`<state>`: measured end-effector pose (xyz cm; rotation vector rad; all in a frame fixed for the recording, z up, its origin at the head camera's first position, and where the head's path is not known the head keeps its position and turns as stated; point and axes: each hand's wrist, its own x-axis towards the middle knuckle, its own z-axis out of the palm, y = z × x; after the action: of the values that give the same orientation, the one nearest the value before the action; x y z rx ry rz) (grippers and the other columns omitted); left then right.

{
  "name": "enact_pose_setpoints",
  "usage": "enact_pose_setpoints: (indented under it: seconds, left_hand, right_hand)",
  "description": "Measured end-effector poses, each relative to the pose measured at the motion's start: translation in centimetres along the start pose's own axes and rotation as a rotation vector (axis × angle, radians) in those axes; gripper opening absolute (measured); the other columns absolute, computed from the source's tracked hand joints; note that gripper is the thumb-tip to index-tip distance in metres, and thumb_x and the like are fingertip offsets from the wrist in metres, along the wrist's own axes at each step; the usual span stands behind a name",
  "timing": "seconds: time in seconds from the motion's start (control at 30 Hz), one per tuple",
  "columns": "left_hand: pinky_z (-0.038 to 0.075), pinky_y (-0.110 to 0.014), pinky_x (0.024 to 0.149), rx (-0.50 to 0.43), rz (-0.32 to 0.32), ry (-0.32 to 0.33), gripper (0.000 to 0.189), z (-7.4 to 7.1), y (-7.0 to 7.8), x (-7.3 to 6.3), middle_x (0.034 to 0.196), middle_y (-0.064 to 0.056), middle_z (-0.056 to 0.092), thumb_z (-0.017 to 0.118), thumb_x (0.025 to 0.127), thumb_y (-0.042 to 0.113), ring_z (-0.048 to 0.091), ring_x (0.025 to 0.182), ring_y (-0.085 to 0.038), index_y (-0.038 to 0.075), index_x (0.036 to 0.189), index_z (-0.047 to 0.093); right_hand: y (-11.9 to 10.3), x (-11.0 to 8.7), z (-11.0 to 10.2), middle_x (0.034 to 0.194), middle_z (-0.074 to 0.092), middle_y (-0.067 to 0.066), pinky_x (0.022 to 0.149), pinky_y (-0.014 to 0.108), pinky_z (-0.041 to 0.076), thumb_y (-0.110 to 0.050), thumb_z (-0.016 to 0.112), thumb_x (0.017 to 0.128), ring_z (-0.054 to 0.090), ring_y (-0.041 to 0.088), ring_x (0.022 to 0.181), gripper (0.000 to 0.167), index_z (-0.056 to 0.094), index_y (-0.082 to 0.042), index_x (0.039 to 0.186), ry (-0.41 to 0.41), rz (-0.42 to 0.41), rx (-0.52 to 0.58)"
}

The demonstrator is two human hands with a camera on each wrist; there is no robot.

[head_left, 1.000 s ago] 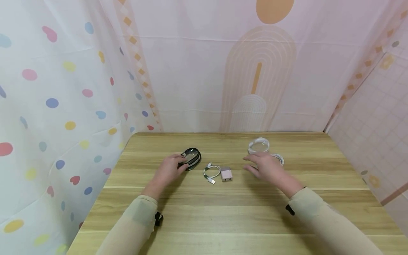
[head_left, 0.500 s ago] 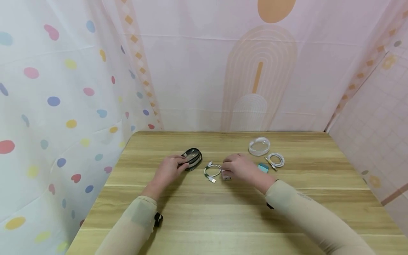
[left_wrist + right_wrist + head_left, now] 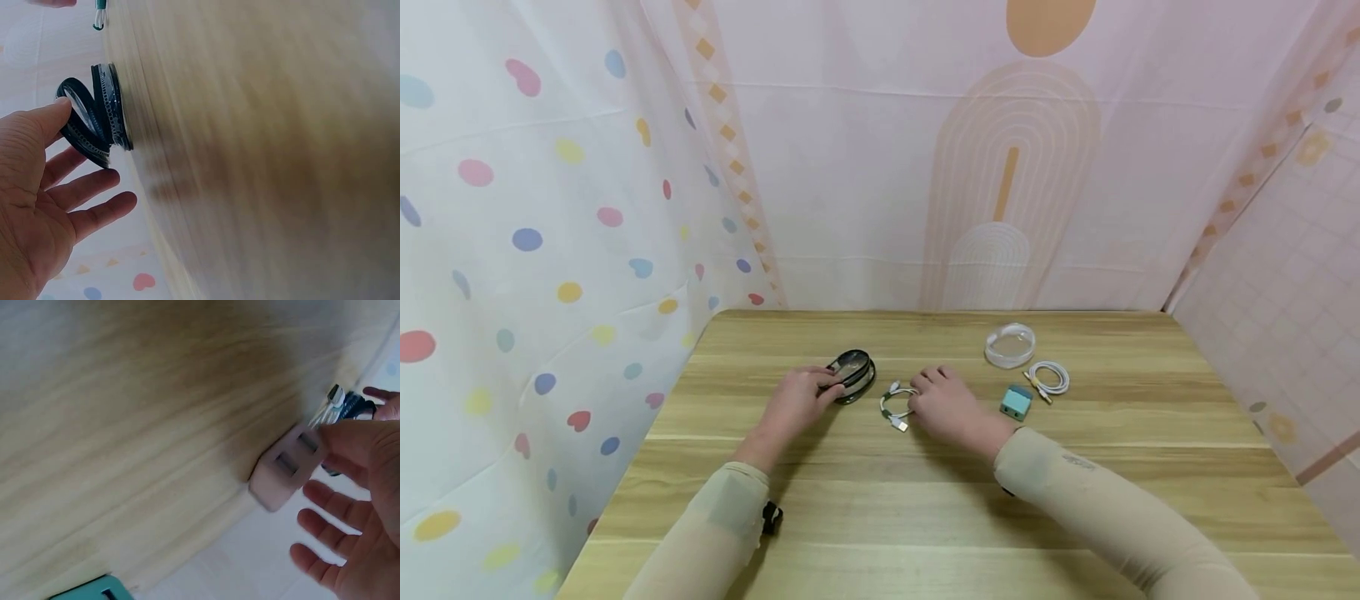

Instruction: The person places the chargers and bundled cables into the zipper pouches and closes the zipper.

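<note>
My left hand (image 3: 793, 404) pinches the raised upper half of a small round case (image 3: 112, 106) with black zipped edges and clear faces. The case gapes like a clamshell on the table, its lower half down. Right of it lies a short white USB cable (image 3: 898, 424) in a loop with green ties. My right hand (image 3: 951, 408) holds a pink two-port USB charger (image 3: 284, 465) between thumb and index finger, the other fingers loose. From the head camera, the hand covers this charger, just right of the looped cable.
To the right sit a teal USB charger (image 3: 1017, 402) and a coiled white cable (image 3: 1060, 387) with a yellow tie. A round clear case with white edges (image 3: 1009, 363) lies behind them. Patterned curtains (image 3: 865, 167) hang along the wooden table's (image 3: 865, 517) back and left.
My right hand has moved left from beside the white-edged case to the pink charger and taken hold of it, uncovering the teal charger. The left hand has stayed at the black case.
</note>
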<state>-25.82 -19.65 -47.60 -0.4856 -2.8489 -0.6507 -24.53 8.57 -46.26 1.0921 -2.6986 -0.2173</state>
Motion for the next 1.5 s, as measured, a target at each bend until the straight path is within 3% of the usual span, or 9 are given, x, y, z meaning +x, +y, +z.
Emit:
enact_pose_setpoints:
  seconds: [0.27,0.5,0.63,0.8,1.03,1.3,1.5]
  left_hand:
    - [0.055,-0.056,0.111,-0.034,-0.028,0.000,0.025,-0.1,0.2,-0.2,0.127,-0.017,0.078,0.078,0.099,0.026,0.072,0.124,-0.040,0.009,0.117,0.082]
    - [0.065,-0.050,0.093,-0.123,-0.081,0.021,0.023,-0.6,0.5,-0.6,0.121,-0.018,0.079,0.079,0.098,0.024,0.078,0.108,-0.037,0.007,0.113,0.083]
    - [0.064,-0.052,0.094,-0.149,-0.115,0.022,0.025,-0.7,0.6,-0.9,0.122,-0.021,0.078,0.078,0.099,0.026,0.077,0.111,-0.039,0.006,0.113,0.083]
    - [0.062,-0.055,0.098,-0.153,-0.102,0.049,0.025,-0.7,0.8,-1.1,0.120,-0.021,0.079,0.080,0.097,0.026,0.076,0.112,-0.040,0.006,0.111,0.084]
    - [0.061,-0.055,0.097,-0.127,-0.066,0.066,0.025,-0.7,1.0,-1.3,0.116,-0.017,0.081,0.081,0.096,0.028,0.078,0.105,-0.037,0.008,0.110,0.085]
    - [0.063,-0.054,0.095,-0.125,-0.087,0.039,0.026,-0.8,1.0,-1.3,0.118,-0.017,0.080,0.080,0.097,0.030,0.078,0.105,-0.036,0.009,0.111,0.084]
    - [0.065,-0.050,0.088,-0.140,-0.102,0.013,0.026,-0.8,1.4,-1.4,0.120,-0.016,0.080,0.080,0.097,0.032,0.079,0.102,-0.033,0.011,0.112,0.084]
  right_hand:
    - [-0.7,0.3,0.9,0.111,0.074,0.002,0.096,0.043,0.053,-0.017,0.069,0.099,0.065,0.025,0.111,0.017,0.082,-0.019,0.087,0.026,0.041,-0.157]
    - [-0.6,0.5,1.0,0.112,0.075,-0.002,0.092,0.037,0.052,-0.019,0.071,0.099,0.065,0.020,0.106,0.016,0.083,-0.024,0.090,0.028,0.004,-0.227]
    - [-0.3,0.5,1.3,0.114,0.076,-0.003,0.092,0.037,0.051,-0.022,0.070,0.100,0.065,0.020,0.106,0.014,0.083,-0.026,0.097,0.032,-0.026,-0.219]
    - [-0.1,0.0,1.3,0.109,0.076,-0.002,0.090,0.037,0.049,-0.022,0.068,0.102,0.064,0.020,0.103,0.014,0.082,-0.023,0.103,0.078,-0.067,-0.146]
    - [0.1,-0.5,0.7,0.101,0.076,-0.002,0.086,0.037,0.050,-0.019,0.067,0.102,0.064,0.020,0.097,0.014,0.080,-0.020,0.095,0.153,-0.086,-0.051]
    - [0.2,-0.4,0.4,0.098,0.077,-0.004,0.084,0.036,0.050,-0.017,0.070,0.099,0.065,0.019,0.096,0.011,0.078,-0.020,0.092,0.291,-0.137,-0.069]
    - [0.2,-0.1,0.1,0.102,0.078,-0.007,0.087,0.036,0.052,-0.018,0.071,0.100,0.067,0.018,0.099,0.009,0.079,-0.021,0.100,0.349,-0.162,-0.111]
